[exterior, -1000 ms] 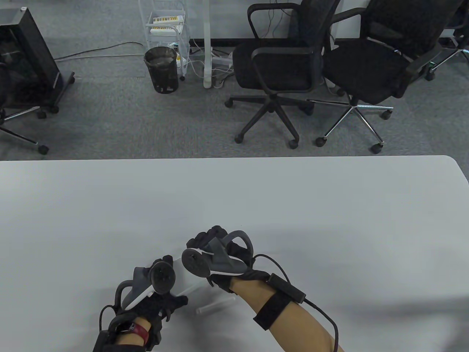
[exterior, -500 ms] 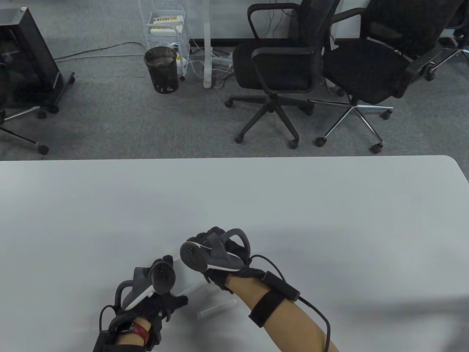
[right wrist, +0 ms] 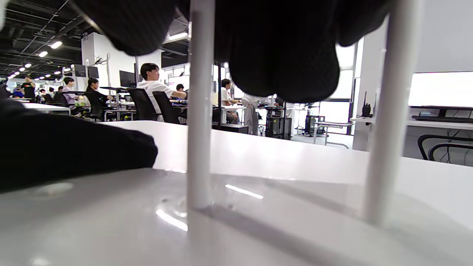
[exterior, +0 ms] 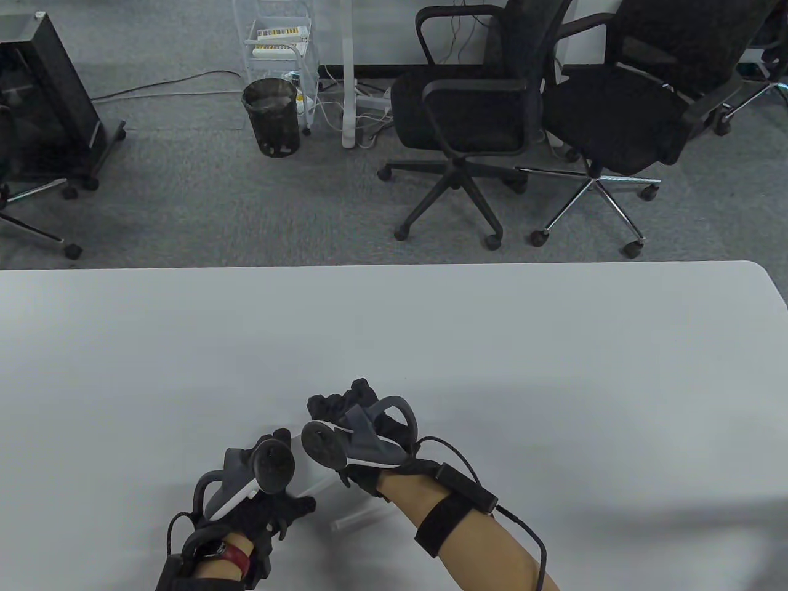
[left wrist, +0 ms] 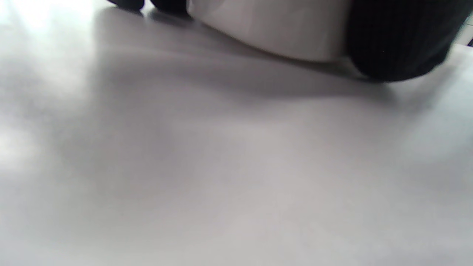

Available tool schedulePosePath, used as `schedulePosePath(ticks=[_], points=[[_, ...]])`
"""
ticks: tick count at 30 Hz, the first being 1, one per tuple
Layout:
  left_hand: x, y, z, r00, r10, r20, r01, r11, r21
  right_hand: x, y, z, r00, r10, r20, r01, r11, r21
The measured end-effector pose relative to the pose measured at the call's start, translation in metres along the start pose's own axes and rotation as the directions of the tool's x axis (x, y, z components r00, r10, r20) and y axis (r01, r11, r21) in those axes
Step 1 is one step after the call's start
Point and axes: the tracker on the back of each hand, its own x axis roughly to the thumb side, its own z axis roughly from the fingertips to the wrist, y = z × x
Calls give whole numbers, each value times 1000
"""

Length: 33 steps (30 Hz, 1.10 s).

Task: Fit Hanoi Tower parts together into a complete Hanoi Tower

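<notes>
Loose peg: a white peg lies flat on the desk, just beside the right forearm and between the two hands, nearer the person than the base.
Left hand: the left hand rests at the near left end of the white base; the left wrist view shows a gloved fingertip against the base's side wall, where that wall meets the desk. How far the fingers are curled cannot be told.
Base: the flat white slab sits on the desk between the hands, mostly hidden beneath both trackers in the table view.
Right hand: the right hand is over the far right part of the base, fingers pointing down. In the right wrist view its gloved fingers come down around the top of an upright peg, gripping it.
Upright pegs: that peg stands on the glossy base top; a second upright peg stands to its right, and whether the hand touches it cannot be told.
Beyond the hands: bare desk, then grey carpet with two black office chairs, a dark waste bin and a white wire trolley.
Writing: the trolley's boxes carry yellow labels too small to read; none elsewhere is legible.
</notes>
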Motion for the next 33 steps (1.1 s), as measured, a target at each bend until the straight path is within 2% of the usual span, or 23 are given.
schedulePosePath(ticks=[9, 18, 23, 29, 31, 33], points=[[2, 2, 2, 1000, -2, -1, 2, 1000, 0, 0, -3, 13, 999, 17, 34, -20, 993, 113], [0, -1, -1, 1000, -1, -1, 1, 1000, 0, -2, 1, 22, 999, 28, 43, -35, 986, 162], [-2, -2, -2, 1000, 6, 0, -6, 1000, -2, -3, 1, 42, 994, -77, 79, 76, 997, 9], [4, 4, 4, 1000, 2, -1, -2, 1000, -1, -1, -15, 69, 984, -83, 158, 89, 996, -31], [3, 3, 3, 1000, 4, -2, -4, 1000, -3, -1, -24, 78, 981, -52, 189, 77, 989, -125], [3, 3, 2, 1000, 1, -2, -1, 1000, -1, 0, -31, 88, 973, -92, 213, 122, 983, -134]])
